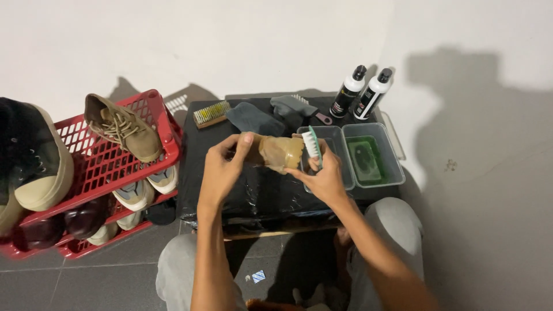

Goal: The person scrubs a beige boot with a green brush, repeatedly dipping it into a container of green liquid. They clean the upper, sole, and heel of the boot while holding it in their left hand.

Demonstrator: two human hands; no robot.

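Over the black-covered table (196, 173), a tan shoe (279, 152) is gripped at its heel end by the left hand (222, 170); a green-backed brush (311, 144) is clasped in the right hand (325, 175), bristles on the toe; short, light strokes are best kept beside the water tub (331, 138), the shoe being held firm.

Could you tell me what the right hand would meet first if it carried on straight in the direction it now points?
Most likely the clear plastic tub just beyond the right hand, which points up and away holding the green brush; depth is hard to judge.
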